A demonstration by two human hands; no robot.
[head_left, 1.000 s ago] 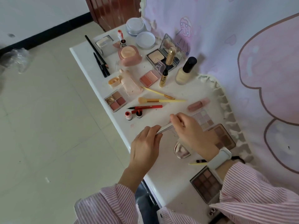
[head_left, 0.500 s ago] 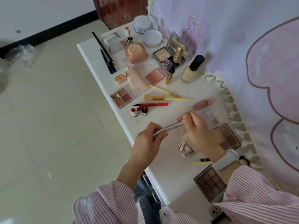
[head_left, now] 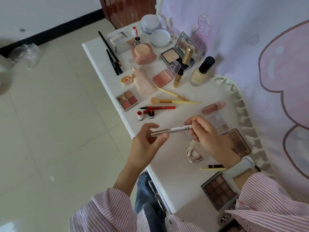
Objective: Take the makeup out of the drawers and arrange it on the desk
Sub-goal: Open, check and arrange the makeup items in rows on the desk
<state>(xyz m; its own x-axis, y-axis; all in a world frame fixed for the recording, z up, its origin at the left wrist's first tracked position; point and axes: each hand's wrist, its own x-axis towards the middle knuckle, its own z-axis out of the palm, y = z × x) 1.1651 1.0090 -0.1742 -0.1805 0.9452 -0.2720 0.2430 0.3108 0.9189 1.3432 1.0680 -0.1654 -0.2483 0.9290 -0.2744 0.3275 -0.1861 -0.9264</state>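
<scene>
A slim silver makeup pen [head_left: 173, 129] hangs level above the white desk [head_left: 175, 186]. My right hand [head_left: 207, 138] pinches its right end, and my left hand [head_left: 145, 144] has its fingertips around the left end, slightly blurred. Makeup lies spread over the desk: a four-colour palette [head_left: 127, 101], a red liner pen [head_left: 158, 108], yellow brushes [head_left: 173, 101], a blush compact [head_left: 162, 78], a foundation bottle [head_left: 199, 74], a pale eyeshadow palette [head_left: 217, 123] and brown palettes [head_left: 239, 143] [head_left: 219, 190].
A pink cushion compact [head_left: 143, 51], black pencils [head_left: 112, 56], round white jars [head_left: 160, 38] and a mirrored powder compact [head_left: 180, 52] fill the far end. A pink patterned cloth [head_left: 250, 56] hangs along the right side. The desk's left edge drops to tiled floor [head_left: 58, 123].
Both hands have lifted the silver pen and drawn slightly apart, so more of the pen shows between them. The view has shifted a little to the left.
</scene>
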